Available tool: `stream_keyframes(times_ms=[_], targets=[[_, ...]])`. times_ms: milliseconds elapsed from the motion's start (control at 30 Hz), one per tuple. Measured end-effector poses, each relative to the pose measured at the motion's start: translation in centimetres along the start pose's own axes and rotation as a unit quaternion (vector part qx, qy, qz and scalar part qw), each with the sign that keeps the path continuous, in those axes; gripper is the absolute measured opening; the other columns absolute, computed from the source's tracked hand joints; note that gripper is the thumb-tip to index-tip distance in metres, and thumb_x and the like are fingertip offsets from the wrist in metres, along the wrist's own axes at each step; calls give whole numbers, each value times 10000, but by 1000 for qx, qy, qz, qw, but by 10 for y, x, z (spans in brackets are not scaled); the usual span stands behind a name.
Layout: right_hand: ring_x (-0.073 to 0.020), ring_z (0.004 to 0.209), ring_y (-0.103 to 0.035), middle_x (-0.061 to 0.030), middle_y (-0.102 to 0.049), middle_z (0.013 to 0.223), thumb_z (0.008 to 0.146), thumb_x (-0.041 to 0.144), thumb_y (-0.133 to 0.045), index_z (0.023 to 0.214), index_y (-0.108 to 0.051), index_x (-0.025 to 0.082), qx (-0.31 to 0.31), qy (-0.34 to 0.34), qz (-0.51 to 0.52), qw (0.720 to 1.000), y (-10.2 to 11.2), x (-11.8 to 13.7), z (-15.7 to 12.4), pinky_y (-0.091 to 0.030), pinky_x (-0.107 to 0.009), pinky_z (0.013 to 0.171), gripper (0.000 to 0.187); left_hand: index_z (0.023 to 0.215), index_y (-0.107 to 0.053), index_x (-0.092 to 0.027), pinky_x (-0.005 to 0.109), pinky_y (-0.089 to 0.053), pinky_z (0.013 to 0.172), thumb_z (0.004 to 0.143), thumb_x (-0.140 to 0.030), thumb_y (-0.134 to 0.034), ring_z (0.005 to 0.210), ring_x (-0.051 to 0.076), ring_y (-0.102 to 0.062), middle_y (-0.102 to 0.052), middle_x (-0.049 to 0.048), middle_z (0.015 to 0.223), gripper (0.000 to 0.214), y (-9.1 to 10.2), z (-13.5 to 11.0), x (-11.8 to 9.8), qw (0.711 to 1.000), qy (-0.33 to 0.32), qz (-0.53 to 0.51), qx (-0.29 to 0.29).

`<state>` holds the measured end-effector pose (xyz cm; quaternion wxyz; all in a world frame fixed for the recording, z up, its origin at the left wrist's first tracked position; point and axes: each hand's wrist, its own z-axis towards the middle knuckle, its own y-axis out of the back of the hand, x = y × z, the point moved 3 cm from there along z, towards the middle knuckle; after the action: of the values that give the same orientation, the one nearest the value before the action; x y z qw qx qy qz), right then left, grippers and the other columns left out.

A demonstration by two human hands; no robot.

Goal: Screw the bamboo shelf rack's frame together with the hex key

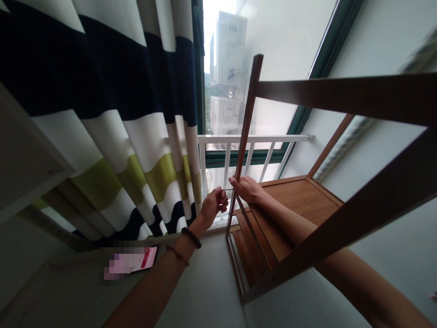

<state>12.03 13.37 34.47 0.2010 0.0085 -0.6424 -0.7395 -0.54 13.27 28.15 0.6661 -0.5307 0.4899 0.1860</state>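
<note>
A wooden shelf frame (300,200) lies on its side on the floor by the window. My right hand (246,188) reaches through the frame and grips its upright corner post (246,118) low down. My left hand (213,206) is closed in a pinch on a thin metal tool (228,189) whose tip points at the post beside my right hand. The left wrist carries a bead bracelet and a thin band.
A striped curtain (112,136) in navy, white and green hangs at the left. A white railing (252,139) runs across the window behind the post. A phone (134,262) lies on the floor at lower left. A white cabinet edge (30,182) juts in at far left.
</note>
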Motion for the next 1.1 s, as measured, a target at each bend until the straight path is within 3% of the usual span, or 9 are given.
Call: stream_keyframes(times_ms=[133,400,800,1100], targets=[[-174,641,-532,-68,-583,674,902,474,-81,851,-541,149,-6,0,10,1000,1,0,-1,-326,-249,588,565,618,-433,-162,184,-269,400,755,-414,-522,439,58,-368,-384,-46,548,300,1,-6,-3,1000,-12,21,-1],[-162,613,-508,-66,-574,660,901,474,-81,790,-543,146,-3,-3,12,1000,0,1,-1,-320,-254,587,577,682,-495,-157,189,-290,418,725,-458,-553,456,63,-384,-377,-52,540,310,7,-10,-6,998,44,33,21],[-158,593,-496,-50,-554,624,893,498,-60,815,-544,150,2,4,21,1000,-3,-4,-1,-316,-249,582,601,687,-476,-158,175,-292,421,724,-435,-591,458,46,-367,-361,-58,565,302,13,-8,-6,999,12,43,11],[-156,589,-498,-54,-565,649,902,472,-84,833,-542,155,6,-4,14,1000,0,-2,0,-308,-242,552,561,726,-493,-162,173,-295,415,672,-398,-666,430,38,-346,-332,-80,527,297,24,1,-18,994,87,49,34]])
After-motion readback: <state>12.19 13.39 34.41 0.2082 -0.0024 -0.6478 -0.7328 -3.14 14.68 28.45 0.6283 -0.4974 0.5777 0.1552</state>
